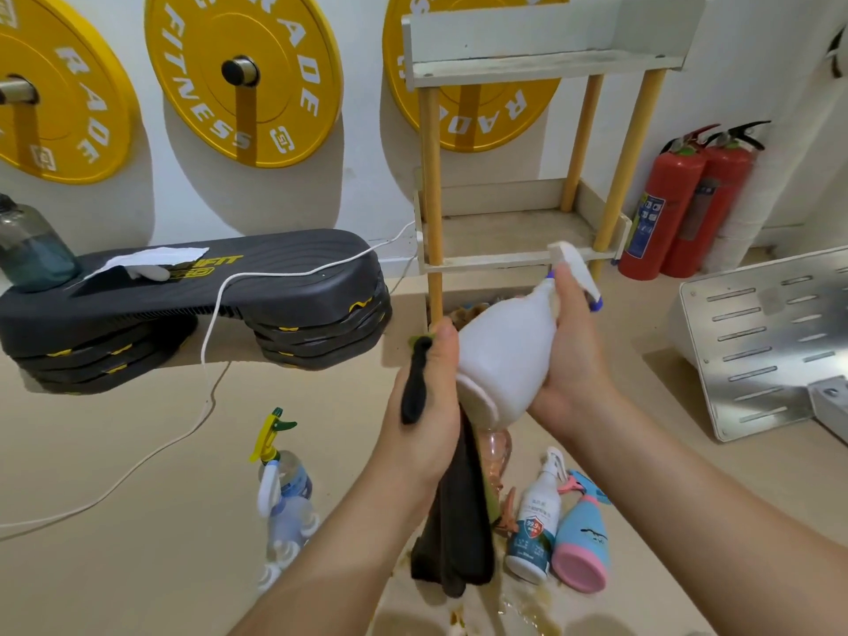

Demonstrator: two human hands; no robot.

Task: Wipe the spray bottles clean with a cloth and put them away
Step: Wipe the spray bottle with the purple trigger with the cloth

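Fingers and thumb of the right hand [576, 360] curl round the neck of the white spray bottle [504, 351], holding it tilted in the air, base toward the left hand [426, 397]. That hand's fist clenches a dark cloth [459, 521] hanging below it. Both forearms reach forward over the floor [151, 521], where other spray bottles [534, 530] lie.

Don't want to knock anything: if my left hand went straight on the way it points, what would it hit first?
Probably the rack's front wooden leg, which stands straight ahead of the left hand gripping the dark cloth. Depth is unclear from one view, so the gap can't be judged.
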